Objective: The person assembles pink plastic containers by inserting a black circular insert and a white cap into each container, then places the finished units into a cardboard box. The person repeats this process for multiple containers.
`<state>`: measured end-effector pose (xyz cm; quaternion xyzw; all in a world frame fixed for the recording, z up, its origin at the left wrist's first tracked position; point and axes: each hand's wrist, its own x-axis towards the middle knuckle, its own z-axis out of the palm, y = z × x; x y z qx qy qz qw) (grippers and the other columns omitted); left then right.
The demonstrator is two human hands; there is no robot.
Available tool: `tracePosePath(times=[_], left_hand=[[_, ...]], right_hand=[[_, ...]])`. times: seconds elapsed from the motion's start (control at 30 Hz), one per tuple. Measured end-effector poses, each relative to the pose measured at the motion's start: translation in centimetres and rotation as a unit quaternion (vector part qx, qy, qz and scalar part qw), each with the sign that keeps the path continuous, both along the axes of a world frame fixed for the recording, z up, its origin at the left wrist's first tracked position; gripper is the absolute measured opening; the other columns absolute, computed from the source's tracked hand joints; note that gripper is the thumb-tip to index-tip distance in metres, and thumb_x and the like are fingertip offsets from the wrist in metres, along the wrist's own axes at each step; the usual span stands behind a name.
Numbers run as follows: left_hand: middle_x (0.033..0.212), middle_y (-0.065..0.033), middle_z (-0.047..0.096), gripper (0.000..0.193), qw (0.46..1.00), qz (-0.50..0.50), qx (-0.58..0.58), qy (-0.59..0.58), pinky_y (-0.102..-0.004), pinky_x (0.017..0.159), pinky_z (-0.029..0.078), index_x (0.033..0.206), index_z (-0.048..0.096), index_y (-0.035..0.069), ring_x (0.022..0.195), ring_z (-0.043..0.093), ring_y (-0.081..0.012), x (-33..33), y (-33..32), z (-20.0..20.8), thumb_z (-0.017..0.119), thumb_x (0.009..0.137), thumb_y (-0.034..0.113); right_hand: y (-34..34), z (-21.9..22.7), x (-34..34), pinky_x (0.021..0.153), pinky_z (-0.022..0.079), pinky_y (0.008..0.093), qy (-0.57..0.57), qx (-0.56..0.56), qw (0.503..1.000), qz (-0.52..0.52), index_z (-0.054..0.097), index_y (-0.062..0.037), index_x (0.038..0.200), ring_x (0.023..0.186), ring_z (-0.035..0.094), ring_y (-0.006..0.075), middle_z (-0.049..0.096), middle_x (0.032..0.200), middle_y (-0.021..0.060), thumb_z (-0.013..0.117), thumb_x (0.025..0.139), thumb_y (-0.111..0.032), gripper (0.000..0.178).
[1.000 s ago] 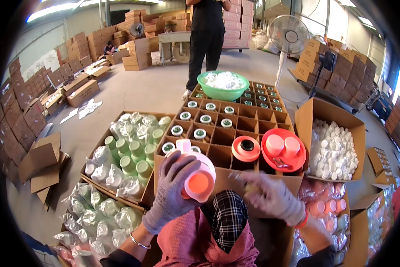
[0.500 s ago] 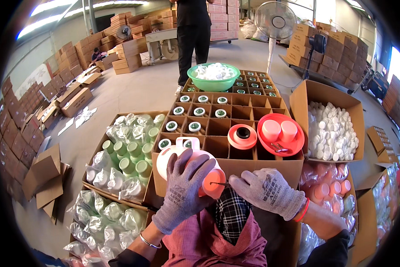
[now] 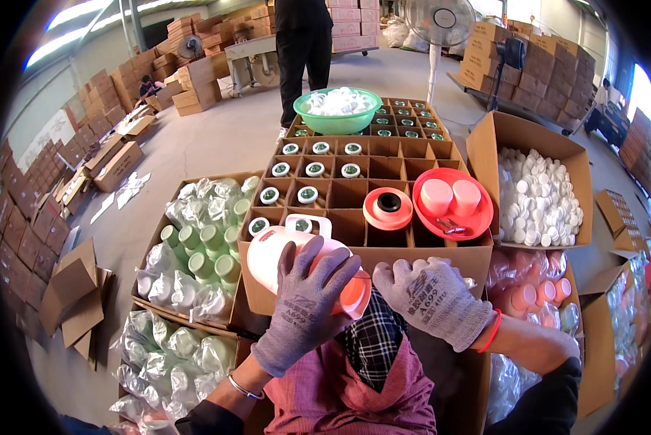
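Note:
My left hand, in a grey knit glove, grips a pale pink flask with a white handle, lying on its side over the near edge of a divided carton. Its orange bottom end points right. My right hand, gloved too, rests against that end with fingers curled; whether it holds a small part I cannot tell. Several cells of the carton hold green-capped flasks.
An orange tray with two pink cups and an orange lid sit on the carton. A box of white caps stands right, boxes of wrapped green flasks left. A green bowl, a standing person and a fan are beyond.
The flask has come lower and nearer to me. My right hand has moved left and now meets its orange end; my left hand has shifted around its body.

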<state>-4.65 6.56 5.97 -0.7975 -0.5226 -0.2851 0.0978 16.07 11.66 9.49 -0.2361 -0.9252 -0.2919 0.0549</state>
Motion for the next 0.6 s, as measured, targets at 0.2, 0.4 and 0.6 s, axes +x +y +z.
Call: tracePosePath(times=[0.2, 0.4, 0.6], left_hand=[[0.127, -0.0044, 0.054, 0.072, 1.0, 0.011, 0.009, 0.017, -0.0609, 0.109, 0.027, 0.123, 0.057, 0.015, 0.126, 0.042, -0.0355, 1.2, 0.1, -0.7, 0.083, 0.058, 0.029], [0.127, -0.0052, 0.055, 0.067, 0.998, 0.045, 0.026, 0.04, -0.0618, 0.109, 0.026, 0.122, 0.059, 0.014, 0.127, 0.043, -0.0365, 2.0, -0.8, -1.7, 0.081, 0.061, 0.03], [0.128, -0.0066, 0.052, 0.062, 0.995, 0.057, 0.056, 0.052, -0.067, 0.106, 0.027, 0.125, 0.059, 0.013, 0.127, 0.043, -0.0367, 2.5, -1.6, -2.6, 0.077, 0.067, 0.029]], right_hand=[[-1.3, -1.1, -0.3, 0.042, 0.048, 0.0333, -0.01, -0.129, 0.988, -0.082, 0.056, -0.006, 0.085, 0.054, 0.067, 0.0176, 0.061, 0.06, 0.0061, 0.058, 0.084, -0.016, 0.01], [-1.7, -3.1, 0.4, 0.045, 0.051, 0.037, 0.041, -0.203, 0.976, -0.069, 0.057, -0.0038, 0.084, 0.056, 0.068, 0.0231, 0.062, 0.058, 0.0094, 0.057, 0.085, -0.016, 0.012], [-1.5, -6.3, 1.2, 0.045, 0.052, 0.037, 0.215, -0.32, 0.922, -0.038, 0.057, 0.0004, 0.083, 0.05, 0.066, 0.0292, 0.061, 0.056, 0.0131, 0.051, 0.093, -0.013, 0.018]])
